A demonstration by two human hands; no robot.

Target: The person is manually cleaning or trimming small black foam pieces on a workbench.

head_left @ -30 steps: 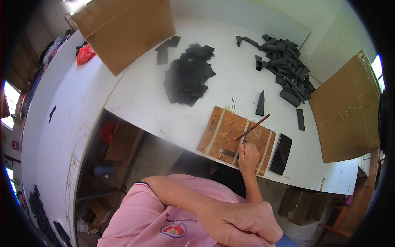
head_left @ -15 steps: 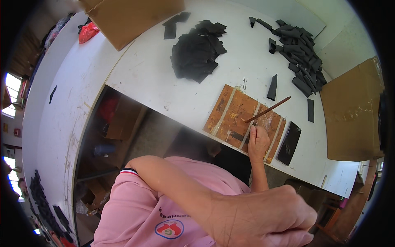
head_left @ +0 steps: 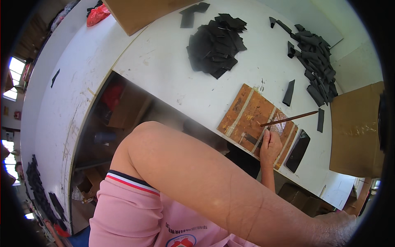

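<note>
My right hand is over the near right part of a worn wooden board, its thumb and fingers pinched together at a thin brown stick. The stick slants up to the right, past the board's edge; the grip point itself is small and hard to see. A short dark strip lies on the board left of this hand. My left arm crosses the foreground, bent at the elbow. My left hand is close at the lower right, blurred and cut off, with its fingers hidden.
A black phone lies right of the board. Dark flat pieces are heaped behind it, and dark rolled pieces at the far right. Cardboard boxes stand right and far left. The white table's front edge runs diagonally.
My left hand has moved farther to the lower right, and its forearm now covers more of the view. The stick has swung flatter and rightward over the board. The view has shifted and tilted.
</note>
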